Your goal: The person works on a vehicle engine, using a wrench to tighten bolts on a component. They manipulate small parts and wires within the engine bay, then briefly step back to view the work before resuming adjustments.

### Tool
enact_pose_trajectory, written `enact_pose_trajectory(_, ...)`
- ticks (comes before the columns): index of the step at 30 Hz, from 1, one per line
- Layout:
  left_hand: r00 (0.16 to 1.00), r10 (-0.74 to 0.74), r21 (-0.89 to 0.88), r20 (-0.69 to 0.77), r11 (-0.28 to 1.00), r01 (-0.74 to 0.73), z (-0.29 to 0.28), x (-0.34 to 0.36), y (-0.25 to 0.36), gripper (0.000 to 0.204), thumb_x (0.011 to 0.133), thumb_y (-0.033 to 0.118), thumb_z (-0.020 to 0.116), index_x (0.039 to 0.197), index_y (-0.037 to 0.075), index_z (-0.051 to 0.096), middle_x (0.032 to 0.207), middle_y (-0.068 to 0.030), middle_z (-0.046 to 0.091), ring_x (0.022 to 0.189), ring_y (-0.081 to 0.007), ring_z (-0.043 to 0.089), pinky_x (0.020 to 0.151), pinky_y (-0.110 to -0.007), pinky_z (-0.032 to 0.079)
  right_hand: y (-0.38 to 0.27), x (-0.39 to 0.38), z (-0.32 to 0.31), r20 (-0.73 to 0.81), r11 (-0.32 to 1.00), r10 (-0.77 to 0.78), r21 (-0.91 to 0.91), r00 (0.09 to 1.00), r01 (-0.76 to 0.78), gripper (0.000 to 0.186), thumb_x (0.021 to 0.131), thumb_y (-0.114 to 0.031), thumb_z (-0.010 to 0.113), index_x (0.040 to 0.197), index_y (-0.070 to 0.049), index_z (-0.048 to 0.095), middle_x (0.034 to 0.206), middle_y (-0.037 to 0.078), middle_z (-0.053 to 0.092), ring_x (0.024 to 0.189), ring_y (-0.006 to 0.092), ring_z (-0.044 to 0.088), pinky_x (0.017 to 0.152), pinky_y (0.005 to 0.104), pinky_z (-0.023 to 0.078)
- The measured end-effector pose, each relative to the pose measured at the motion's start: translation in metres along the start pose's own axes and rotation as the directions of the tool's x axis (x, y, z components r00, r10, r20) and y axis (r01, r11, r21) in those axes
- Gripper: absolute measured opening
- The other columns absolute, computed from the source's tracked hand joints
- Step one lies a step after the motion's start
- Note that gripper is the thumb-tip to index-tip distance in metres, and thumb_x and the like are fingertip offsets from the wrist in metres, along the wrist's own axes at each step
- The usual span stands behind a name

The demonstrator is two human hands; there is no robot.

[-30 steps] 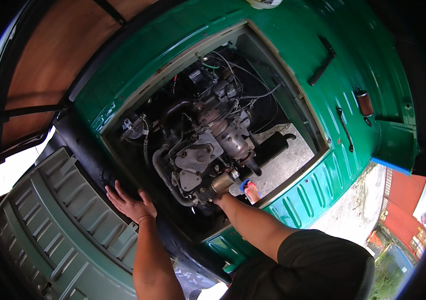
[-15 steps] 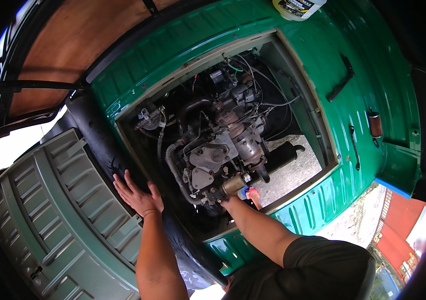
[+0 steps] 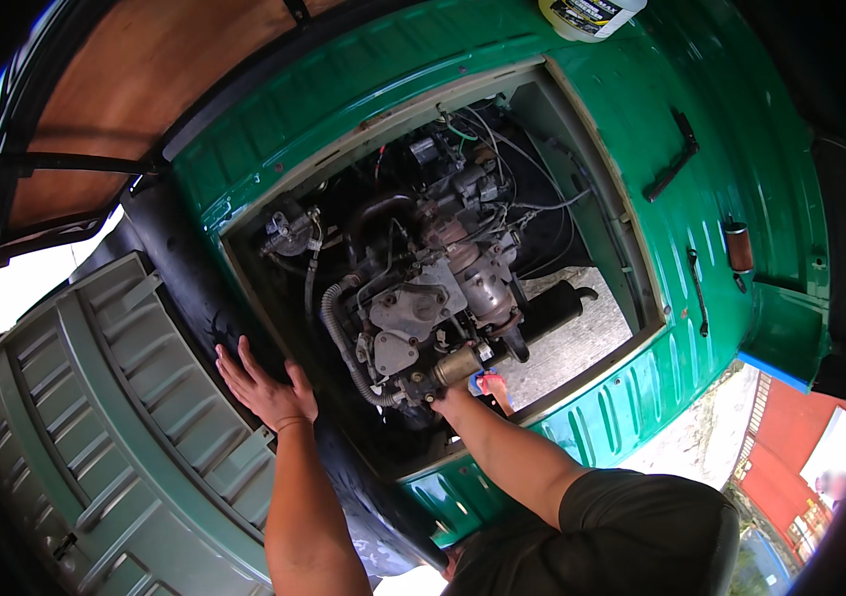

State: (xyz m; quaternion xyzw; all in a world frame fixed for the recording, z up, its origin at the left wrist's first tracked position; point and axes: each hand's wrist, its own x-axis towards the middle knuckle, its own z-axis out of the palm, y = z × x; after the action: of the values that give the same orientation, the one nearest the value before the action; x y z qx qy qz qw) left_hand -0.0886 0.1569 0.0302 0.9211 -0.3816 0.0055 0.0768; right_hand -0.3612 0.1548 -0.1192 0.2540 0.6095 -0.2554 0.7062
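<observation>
The engine (image 3: 433, 298) sits in a rectangular opening cut into a green metal body (image 3: 582, 129), filling the middle and left of the bay. It is a compact block of grey and tan cast metal, dirty and dull, with a ribbed black hose (image 3: 339, 338) curving down its left side, thin wires looping over the top, and a dark cylinder lying low at its right over pale ground seen through the bay. A short brass-coloured part (image 3: 458, 366) juts from its lower edge. The right hand (image 3: 448, 395) reaches in under that part, touching the engine's underside; its fingers are mostly hidden behind the metal, so I cannot tell how they are set. Just right of it shows a small tool (image 3: 488, 382) with blue and red on it, and whether the hand holds it is unclear. The left hand (image 3: 264, 387) lies flat with fingers spread on the black rubber strip (image 3: 185, 278) edging the bay's left side, holding nothing. A ribbed grey-green panel (image 3: 85, 417) lies further left.
</observation>
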Motion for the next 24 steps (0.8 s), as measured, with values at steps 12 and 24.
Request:
enact_pose_trajectory(12, 1.0, -0.006, -0.001, -0.008, 1.0, 0.006, 0.0, 0.0, 0.003, 0.081, 0.083, 0.03, 0.065, 0.158, 0.018, 0.036, 0.169, -0.0135, 0.024, 0.154, -0.0418, 0.024, 0.125, -0.055, 0.021, 0.01, 0.024, -0.012, 0.14, 0.999, -0.05, 0.004, 0.989, 0.05, 0.041, 0.096, -0.064, 0.051, 0.095, -0.023, 0.058, 0.089, 0.0, 0.062, 0.089, 0.0237, 0.065, 0.085, 0.0491, 0.054)
enact_pose_trajectory(24, 0.999, 0.025, 0.012, -0.024, 1.0, -0.025, 0.003, -0.002, 0.001, 0.083, 0.085, 0.031, 0.064, 0.161, 0.019, 0.033, 0.17, -0.0141, 0.023, 0.155, -0.0416, 0.023, 0.124, -0.056, 0.021, 0.006, 0.029, -0.015, 0.165, 0.995, -0.061, 0.085, 0.984, 0.047, 0.039, 0.096, -0.061, 0.051, 0.096, -0.022, 0.059, 0.091, 0.001, 0.063, 0.09, 0.0246, 0.066, 0.086, 0.0499, 0.055)
